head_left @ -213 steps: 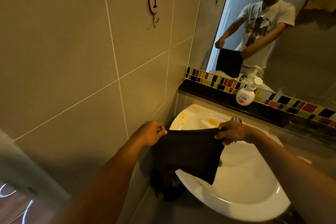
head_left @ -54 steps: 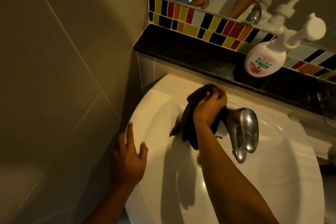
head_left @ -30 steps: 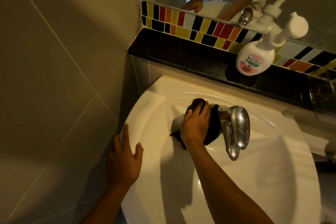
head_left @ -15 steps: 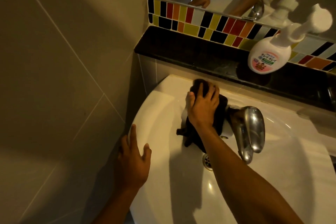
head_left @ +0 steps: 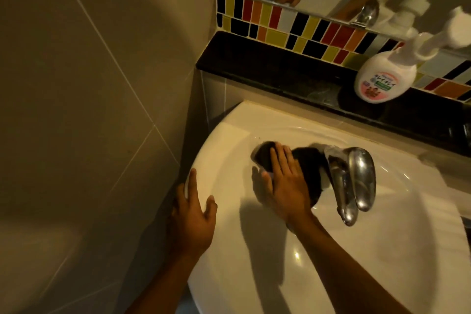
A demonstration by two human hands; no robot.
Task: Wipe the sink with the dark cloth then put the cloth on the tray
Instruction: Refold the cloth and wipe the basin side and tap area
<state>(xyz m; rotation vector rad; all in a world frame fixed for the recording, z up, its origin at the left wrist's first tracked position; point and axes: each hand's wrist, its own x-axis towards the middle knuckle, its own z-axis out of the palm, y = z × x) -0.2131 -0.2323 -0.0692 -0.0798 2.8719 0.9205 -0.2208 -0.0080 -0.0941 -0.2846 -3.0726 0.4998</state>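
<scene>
Beige wall tiles (head_left: 89,84) close in on our left, and the white sink (head_left: 369,250) runs off the bottom edge, with no tray in sight. Our right hand (head_left: 285,183), fingers flat and spread, half hides the dark cloth (head_left: 309,171) pressed against the basin beside the tap (head_left: 356,178), lower and further left than half a second ago. Our left hand (head_left: 193,214) still rests open on the rim.
</scene>
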